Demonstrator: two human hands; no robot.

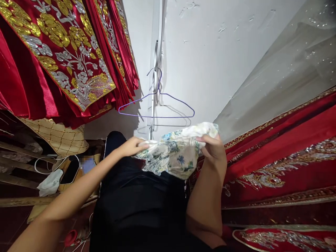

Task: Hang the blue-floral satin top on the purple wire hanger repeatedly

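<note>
Between my two hands a white floral garment [181, 155] is stretched above my lap, bunched and creased, with blue and green flower print. My left hand [131, 146] is closed on its left end, fingers pinched into the cloth. At the upper right end, my right hand [213, 145] grips the fabric between thumb and fingers. Just beyond the cloth, a purple wire hanger [156, 116] hangs bare from a metal upright on the wall. What sort of garment it is cannot be made out, since it is folded together.
Red embroidered gowns [78, 59] hang at the upper left. More red beaded cloth [288, 157] and a sheer sparkling veil [278, 77] line the right side. At lower left, a phone [70, 171], white cable [43, 171] and crumpled tissue [50, 182] lie on a wooden surface.
</note>
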